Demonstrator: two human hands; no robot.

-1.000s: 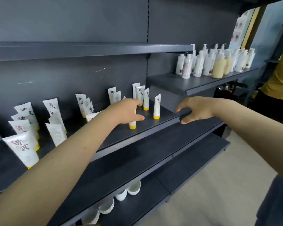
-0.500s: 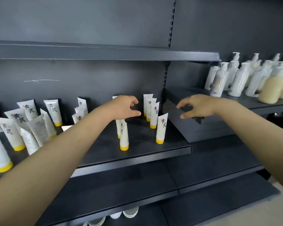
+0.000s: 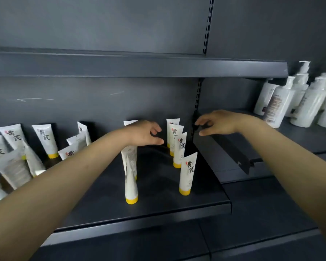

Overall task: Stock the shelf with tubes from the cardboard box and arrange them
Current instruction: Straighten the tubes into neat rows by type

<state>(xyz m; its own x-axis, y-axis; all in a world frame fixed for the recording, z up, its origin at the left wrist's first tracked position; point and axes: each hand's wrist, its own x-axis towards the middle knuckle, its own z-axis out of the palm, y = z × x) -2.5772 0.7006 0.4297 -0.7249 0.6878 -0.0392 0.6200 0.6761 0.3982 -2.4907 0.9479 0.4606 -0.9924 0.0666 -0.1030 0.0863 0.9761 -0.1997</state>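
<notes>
Tubes (image 3: pixel 188 174) stand upright on the shelf (image 3: pixel 158 210) (arranging step); left hand (image 3: pixel 142 134) and right hand (image 3: pixel 217 122) hover, grips apart, empty; next, straighten the left row.

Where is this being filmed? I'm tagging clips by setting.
Most likely a shop aisle or a mock retail display. Dark metal gondola shelving with a slotted upright holds many identical yellow-capped tubes, and matching white pump bottles line the next bay.

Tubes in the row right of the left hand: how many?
4, lined front to back: front tube, second tube, third tube, rear tube. More could hide behind them.
</notes>
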